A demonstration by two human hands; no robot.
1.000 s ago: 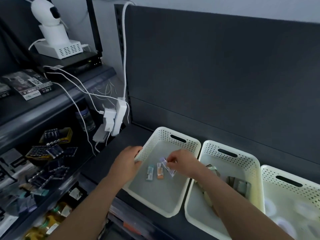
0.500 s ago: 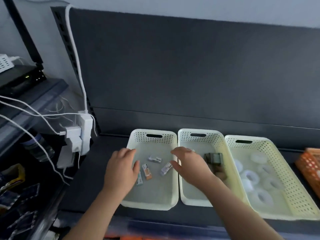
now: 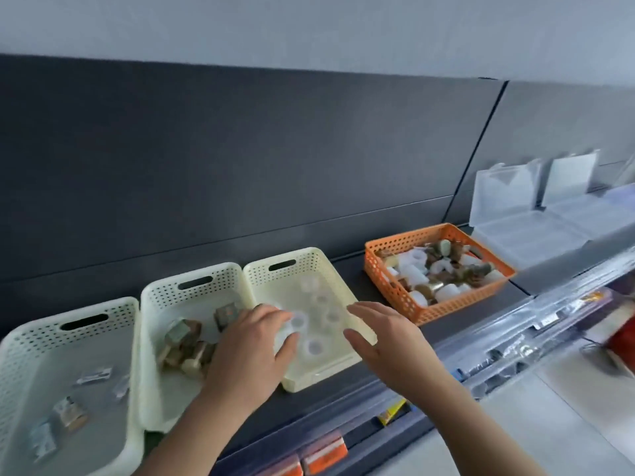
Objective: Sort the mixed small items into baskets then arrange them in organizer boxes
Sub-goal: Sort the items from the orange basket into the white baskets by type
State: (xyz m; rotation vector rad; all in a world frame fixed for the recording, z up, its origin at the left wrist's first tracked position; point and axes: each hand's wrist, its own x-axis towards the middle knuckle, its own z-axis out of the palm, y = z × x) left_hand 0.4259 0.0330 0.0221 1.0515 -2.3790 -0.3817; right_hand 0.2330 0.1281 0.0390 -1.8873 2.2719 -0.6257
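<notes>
My L hand (image 3: 252,350) over ring basket (image 3: 309,257) left rim, can't tell if grip holds; R hand (image 3: 383,338) at right rim, grip wide.

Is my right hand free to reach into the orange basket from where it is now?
Probably yes. The right hand is open and empty at the right rim of the nearest cream basket. The orange basket sits just to its right, open-topped, with nothing standing between them.
</notes>
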